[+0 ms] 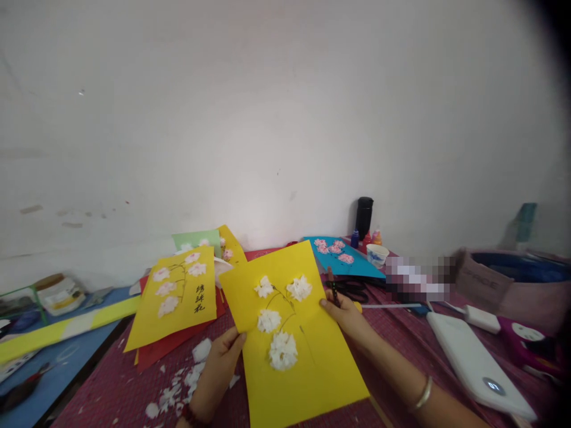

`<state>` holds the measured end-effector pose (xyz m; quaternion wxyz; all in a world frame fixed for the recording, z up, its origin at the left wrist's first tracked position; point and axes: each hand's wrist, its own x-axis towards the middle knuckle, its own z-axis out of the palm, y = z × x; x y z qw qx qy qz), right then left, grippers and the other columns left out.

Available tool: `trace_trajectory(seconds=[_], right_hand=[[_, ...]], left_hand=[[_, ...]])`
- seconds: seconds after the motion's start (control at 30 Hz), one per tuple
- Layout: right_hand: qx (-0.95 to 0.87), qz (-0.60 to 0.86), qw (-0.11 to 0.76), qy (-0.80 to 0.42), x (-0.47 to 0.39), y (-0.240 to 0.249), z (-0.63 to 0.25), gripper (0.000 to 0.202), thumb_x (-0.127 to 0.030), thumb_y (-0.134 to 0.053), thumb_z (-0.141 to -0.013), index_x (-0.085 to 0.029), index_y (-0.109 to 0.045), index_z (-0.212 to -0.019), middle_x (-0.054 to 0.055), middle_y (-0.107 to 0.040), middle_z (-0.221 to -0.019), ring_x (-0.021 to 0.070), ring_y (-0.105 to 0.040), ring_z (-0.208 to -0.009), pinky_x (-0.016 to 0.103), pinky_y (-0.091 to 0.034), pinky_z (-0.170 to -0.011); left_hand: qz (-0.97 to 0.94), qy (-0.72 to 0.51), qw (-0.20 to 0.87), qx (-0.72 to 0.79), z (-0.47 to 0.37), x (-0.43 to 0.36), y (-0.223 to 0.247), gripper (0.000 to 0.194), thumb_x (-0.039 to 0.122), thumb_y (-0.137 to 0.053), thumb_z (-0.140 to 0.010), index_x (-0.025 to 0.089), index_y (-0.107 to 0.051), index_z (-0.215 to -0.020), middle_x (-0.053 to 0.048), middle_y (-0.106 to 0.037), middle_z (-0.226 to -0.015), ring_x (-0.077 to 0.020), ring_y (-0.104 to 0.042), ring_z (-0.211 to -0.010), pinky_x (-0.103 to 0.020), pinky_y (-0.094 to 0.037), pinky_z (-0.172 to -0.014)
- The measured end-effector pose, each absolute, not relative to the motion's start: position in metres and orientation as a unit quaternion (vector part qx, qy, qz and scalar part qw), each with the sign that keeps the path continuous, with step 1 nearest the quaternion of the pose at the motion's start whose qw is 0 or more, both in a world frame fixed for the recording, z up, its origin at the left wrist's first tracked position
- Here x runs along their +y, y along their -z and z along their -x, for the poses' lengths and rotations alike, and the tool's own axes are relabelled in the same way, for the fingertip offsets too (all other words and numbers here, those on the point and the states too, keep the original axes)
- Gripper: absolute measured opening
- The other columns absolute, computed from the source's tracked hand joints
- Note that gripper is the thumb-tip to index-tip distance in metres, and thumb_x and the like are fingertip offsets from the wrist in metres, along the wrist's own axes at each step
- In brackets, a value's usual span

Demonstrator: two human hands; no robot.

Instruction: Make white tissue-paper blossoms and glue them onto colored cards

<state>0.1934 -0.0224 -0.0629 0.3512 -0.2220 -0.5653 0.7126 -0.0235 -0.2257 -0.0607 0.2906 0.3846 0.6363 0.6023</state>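
A yellow sheet (312,380) with white crumpled-paper flowers (283,351) and thin drawn stems is held up in front of me. My left hand (220,359) pinches its left edge. At the right edge, my right hand (345,315) grips the sheet and also has a dark brown pen (333,288) between its fingers, pointing up. Behind and to the left lies another yellow sheet (151,321) with pale pink flowers and black handwriting, on top of red paper (167,345). White paper scraps (172,395) are scattered beside my left hand.
A blue flower picture (366,267), a small bowl (377,255), paint bottles (366,241) and a black flask (364,215) stand towards the wall. On the right are a white power bank (477,362) and a pink basket (499,291). A jar (57,295) stands at the left.
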Motion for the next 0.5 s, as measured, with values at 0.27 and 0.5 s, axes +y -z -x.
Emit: trace_trajectory(seconds=[0.27, 0.5], right_hand=[[-0.56, 0.24, 0.355, -0.709, -0.0214, 0.0656, -0.193, 0.027, -0.043, -0.068, -0.071, -0.021, -0.06, -0.085, 0.001, -0.07, -0.079, 0.0196, -0.065, -0.065, 0.03, -0.05, -0.062], [-0.572, 0.241, 0.351, -0.701, -0.023, 0.0631, -0.1928, 0.029, -0.045, -0.068, -0.07, -0.021, -0.06, -0.082, 0.002, -0.069, -0.075, 0.0192, -0.063, -0.061, 0.031, -0.05, -0.059]], left_hand=[[-0.384, -0.604, 0.292, 0.634, 0.0259, -0.2251, 0.0647, 0.036, 0.046, -0.063, -0.074, 0.016, -0.07, -0.093, -0.005, -0.072, -0.085, -0.0206, -0.062, -0.076, -0.027, -0.048, -0.067], [-0.369, -0.617, 0.308, 0.623, 0.0216, -0.2249, 0.0568, 0.038, 0.048, -0.067, -0.069, 0.015, -0.07, -0.088, -0.006, -0.072, -0.081, -0.0213, -0.063, -0.073, -0.028, -0.049, -0.066]])
